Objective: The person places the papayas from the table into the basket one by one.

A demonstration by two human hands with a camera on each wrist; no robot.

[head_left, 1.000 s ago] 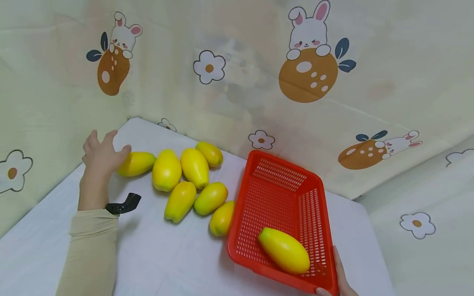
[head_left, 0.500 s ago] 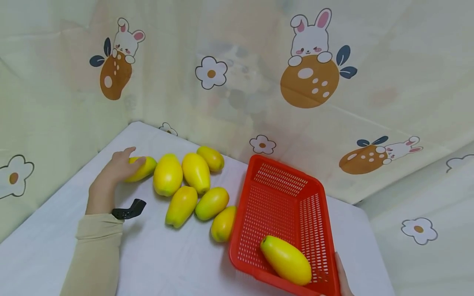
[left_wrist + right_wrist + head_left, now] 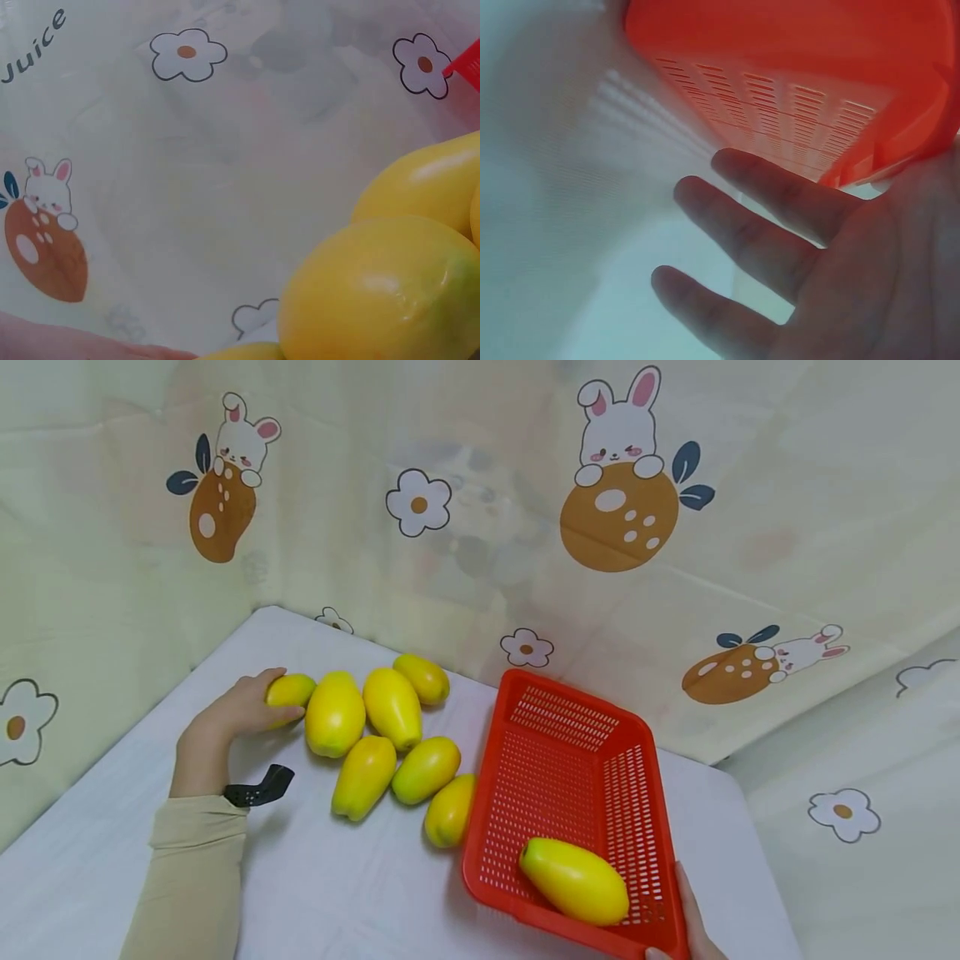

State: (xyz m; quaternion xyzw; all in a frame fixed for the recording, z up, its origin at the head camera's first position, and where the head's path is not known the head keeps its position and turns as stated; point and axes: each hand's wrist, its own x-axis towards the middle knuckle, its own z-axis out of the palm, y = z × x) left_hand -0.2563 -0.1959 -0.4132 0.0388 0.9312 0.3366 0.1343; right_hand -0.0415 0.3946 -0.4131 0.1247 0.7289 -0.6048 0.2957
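Note:
In the head view, my left hand [image 3: 243, 703] reaches to the far left of the table with its thumb and fingers around a yellow papaya [image 3: 291, 691]. The left wrist view catches only the hand's edge [image 3: 82, 343] and a sliver of that papaya [image 3: 247, 352]. A larger papaya [image 3: 335, 714] lies right beside it. My right hand [image 3: 696, 927] holds the near right corner of a red plastic basket [image 3: 486, 777], thumb at the rim. Several of its fingers [image 3: 742, 232] stretch along the outside wall in the right wrist view. One papaya [image 3: 574, 881] lies inside the basket.
More papayas lie between the left hand and the basket, among them a greenish one [image 3: 427, 769] and a small one at the back [image 3: 422, 679]. One papaya [image 3: 448, 812] sits against the basket's left side. A printed curtain [image 3: 480, 585] borders the white table [image 3: 360, 885].
My left hand has come down and to the right onto the far-left papaya, its spread fingers closing around it. My right hand stays at the basket.

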